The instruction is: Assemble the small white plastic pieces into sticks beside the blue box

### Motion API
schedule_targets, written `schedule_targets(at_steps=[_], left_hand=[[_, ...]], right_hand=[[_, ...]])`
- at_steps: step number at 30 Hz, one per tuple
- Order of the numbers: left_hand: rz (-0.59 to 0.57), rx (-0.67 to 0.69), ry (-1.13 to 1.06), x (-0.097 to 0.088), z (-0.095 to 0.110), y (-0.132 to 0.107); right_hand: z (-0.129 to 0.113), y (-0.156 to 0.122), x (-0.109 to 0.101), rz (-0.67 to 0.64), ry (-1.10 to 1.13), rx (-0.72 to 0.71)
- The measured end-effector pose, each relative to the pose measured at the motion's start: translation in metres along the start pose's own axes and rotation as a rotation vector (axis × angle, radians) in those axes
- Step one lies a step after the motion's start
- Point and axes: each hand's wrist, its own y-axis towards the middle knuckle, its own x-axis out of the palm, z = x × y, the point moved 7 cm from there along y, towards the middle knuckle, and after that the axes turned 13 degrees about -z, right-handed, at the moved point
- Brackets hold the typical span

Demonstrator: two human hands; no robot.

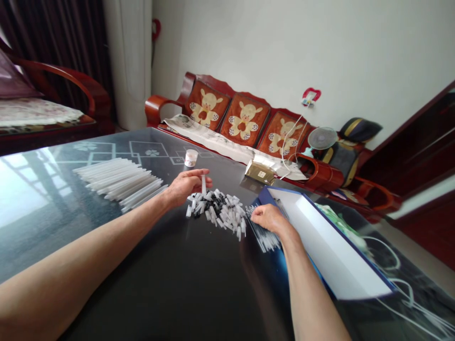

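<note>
My left hand (188, 185) is closed on a small whitish plastic tube (204, 183), held upright just above a heap of short white and black plastic caps (220, 208). My right hand (268, 217) has its fingertips pinched at the upper end of a bundle of thin clear rods (263, 237), right of the heap. Whether a single rod is between those fingers is too small to make out. To the left, a row of long pale pen-like tubes (117, 179) lies side by side on the dark glossy table (170, 274).
A long open blue box with a white inside (320, 232) lies right of my right hand. A small white cup (191, 157) and a gold tissue box (260, 172) stand farther back. White cables (408, 289) run along the right. A wooden sofa (245, 118) is behind the table.
</note>
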Motion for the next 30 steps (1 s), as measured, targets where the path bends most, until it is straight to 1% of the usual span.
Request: schedule_targets(at_steps=[2,3,4,6,9,10,11,12,14,16,18,19,21,24,28,30], left_hand=[[-0.018,0.018,0.079,0.001,-0.001,0.001],[-0.025,0.029,0.168,0.001,-0.001,0.001],[-0.029,0.044,0.296,0.001,0.0,0.001],[-0.011,0.092,0.655,0.003,0.004,-0.001],[0.018,0.203,1.231,0.017,0.014,-0.009],[0.01,0.238,1.365,0.022,0.015,-0.011],[-0.014,0.272,1.453,0.028,0.015,-0.014],[-0.05,0.307,1.496,0.034,0.014,-0.015],[-0.127,0.375,1.479,0.042,0.012,-0.017],[-0.194,0.415,1.393,0.047,0.008,-0.018],[-0.243,0.403,1.3,0.048,0.002,-0.017],[-0.26,0.386,1.264,0.048,-0.001,-0.017],[-0.279,0.34,1.216,0.048,-0.007,-0.016],[-0.263,0.265,1.224,0.05,-0.009,-0.017],[-0.155,0.186,1.261,0.049,0.003,-0.018],[-0.125,0.173,1.256,0.049,0.009,-0.018]], right_hand=[[0.0,-0.001,0.006,-0.061,-0.036,0.063],[0.0,-0.001,0.007,-0.072,-0.047,0.098],[0.0,-0.002,0.008,-0.07,-0.054,0.121],[0.0,-0.001,0.009,-0.03,-0.069,0.125],[-0.001,0.004,0.01,0.041,-0.11,0.077],[-0.002,0.005,0.011,0.059,-0.127,0.058],[-0.002,0.006,0.011,0.072,-0.142,0.047],[-0.001,0.007,0.01,0.083,-0.152,0.046],[0.0,0.006,0.006,0.094,-0.148,0.065],[0.0,0.002,-0.001,0.105,-0.119,0.088],[-0.003,-0.002,-0.008,0.126,-0.038,0.082],[-0.004,-0.003,-0.011,0.138,0.042,0.07],[-0.008,-0.005,-0.012,0.143,0.294,0.02],[-0.02,-0.004,-0.01,0.133,0.744,-0.14],[-0.039,-0.007,-0.015,0.134,1.226,-0.393],[-0.042,-0.008,-0.02,0.154,1.394,-0.465]])
